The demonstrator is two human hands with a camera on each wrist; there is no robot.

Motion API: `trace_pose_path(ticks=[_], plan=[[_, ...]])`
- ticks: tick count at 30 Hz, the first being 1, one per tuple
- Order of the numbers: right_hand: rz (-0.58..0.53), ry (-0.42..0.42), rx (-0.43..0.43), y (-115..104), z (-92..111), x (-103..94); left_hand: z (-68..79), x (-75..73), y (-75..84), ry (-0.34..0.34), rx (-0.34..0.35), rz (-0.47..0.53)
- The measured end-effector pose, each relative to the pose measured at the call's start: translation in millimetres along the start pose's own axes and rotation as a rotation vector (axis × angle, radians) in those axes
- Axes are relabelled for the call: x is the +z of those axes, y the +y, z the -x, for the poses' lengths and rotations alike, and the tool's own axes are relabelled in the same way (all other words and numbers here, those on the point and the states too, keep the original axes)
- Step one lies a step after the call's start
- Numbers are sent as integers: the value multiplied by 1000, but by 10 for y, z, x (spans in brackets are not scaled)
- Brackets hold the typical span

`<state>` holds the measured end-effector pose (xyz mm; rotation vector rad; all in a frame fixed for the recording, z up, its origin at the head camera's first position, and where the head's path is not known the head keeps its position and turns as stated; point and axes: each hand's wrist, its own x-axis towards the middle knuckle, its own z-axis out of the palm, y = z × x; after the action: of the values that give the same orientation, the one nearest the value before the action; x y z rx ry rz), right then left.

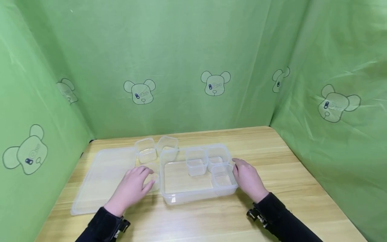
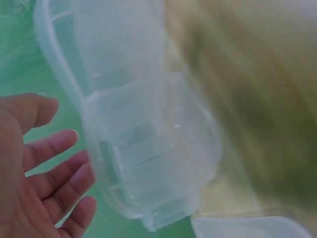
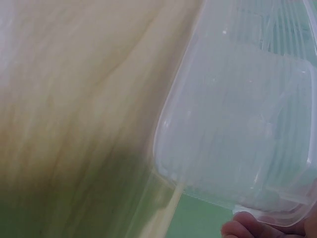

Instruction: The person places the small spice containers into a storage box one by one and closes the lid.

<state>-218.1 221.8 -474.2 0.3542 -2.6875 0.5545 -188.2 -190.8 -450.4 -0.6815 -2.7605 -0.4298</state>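
A large clear plastic box (image 1: 190, 196) stands on the table, with three small clear tubs (image 1: 196, 168) in its right half. Left of the box are three more tubs: one (image 1: 146, 155) at the back, another (image 1: 167, 143) beside it, and one (image 1: 154, 185) partly hidden by my left hand (image 1: 131, 188). In the left wrist view that hand's fingers (image 2: 59, 144) are spread and loosely bent, holding nothing, close to the clear plastic. My right hand (image 1: 249, 178) touches the box's right side. Its fingertips (image 3: 242, 220) show at the rim corner in the right wrist view.
A flat translucent lid (image 1: 105, 174) lies on the left of the wooden table (image 1: 205, 222). Green cloth walls (image 1: 181, 50) printed with bear heads enclose the table at the back and both sides.
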Motion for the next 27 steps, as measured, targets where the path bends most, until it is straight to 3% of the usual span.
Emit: trace_pose_path(ticks=[4, 12, 21, 27], plan=[[-6, -3, 11, 8, -1, 7, 27, 70, -24, -49, -15, -1], [-14, -6, 20, 27, 3, 17, 54, 169, -35, -63, 3, -33], [-20, -5, 25, 11, 10, 11, 76, 213, -60, 7, 80, -45], [-16, -1, 17, 8, 20, 12, 71, 196, -69, 28, 96, -29]])
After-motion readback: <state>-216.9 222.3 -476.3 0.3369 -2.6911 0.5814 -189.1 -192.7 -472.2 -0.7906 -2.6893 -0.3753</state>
